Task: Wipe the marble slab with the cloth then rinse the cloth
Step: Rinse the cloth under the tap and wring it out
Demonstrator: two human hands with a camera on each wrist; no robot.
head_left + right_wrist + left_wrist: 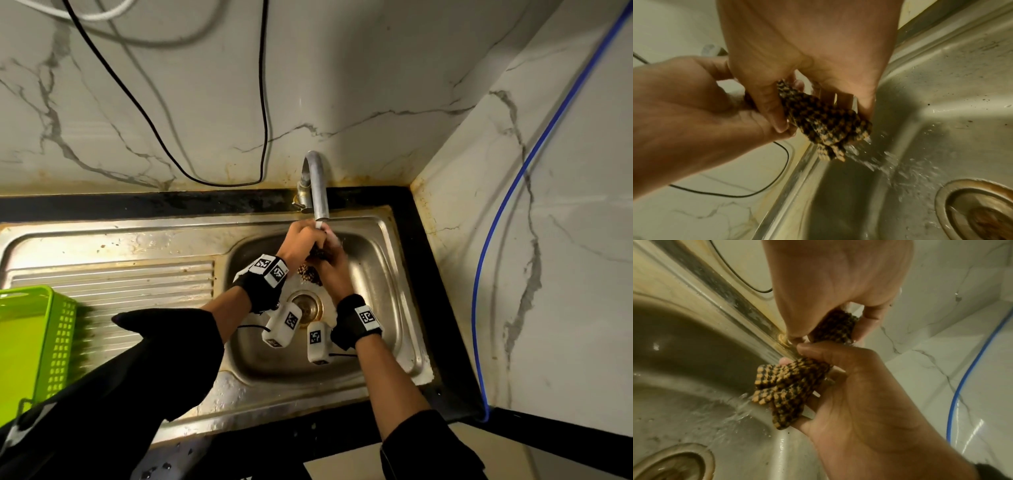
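A black-and-orange checked cloth (310,272) (789,391) (824,123) is bunched up under the spout of the steel tap (317,185), over the sink basin (376,274). Both my hands grip it. My left hand (306,238) (840,316) (748,105) holds the upper end, fingers curled round it. My right hand (330,258) (818,386) (818,100) holds the lower bundle, thumb pressed across it. Water (879,160) runs off the cloth's lower corner towards the drain (306,306). The marble slab is out of view.
A ribbed steel draining board (113,281) lies left of the basin, with a green plastic basket (30,342) at its left end. Marble walls stand behind and to the right. A black cable (263,102) hangs on the back wall; a blue hose (507,212) runs down the right wall.
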